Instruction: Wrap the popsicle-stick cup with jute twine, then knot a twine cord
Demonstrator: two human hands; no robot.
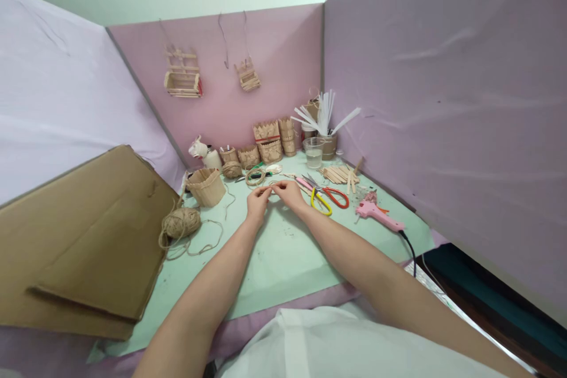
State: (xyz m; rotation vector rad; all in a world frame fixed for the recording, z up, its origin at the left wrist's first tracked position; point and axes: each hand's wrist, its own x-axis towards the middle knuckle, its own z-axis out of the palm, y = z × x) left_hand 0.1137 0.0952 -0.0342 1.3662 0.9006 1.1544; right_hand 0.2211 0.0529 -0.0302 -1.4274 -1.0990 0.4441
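Over the middle of the table, my left hand [258, 202] and my right hand [287, 194] meet at the fingertips. Both are closed in a pinch. Whatever lies between the fingers is too small to make out; a thin, pale strand seems to show just beyond them. Scissors with one yellow and one red handle [330, 195] lie right of my right hand. Behind the hands is a small coil of twine [256, 176]. To the left stand a basket of craft sticks [206, 187] and a ball of twine [181, 222] with a loose end.
A pink glue gun [378, 214] with a black cord lies at the right. Craft sticks [340, 174] are piled behind the scissors, near a clear cup [313, 153] of liquid. Cardboard [97, 248] leans at the left. Several small stick baskets [270, 150] line the back wall.
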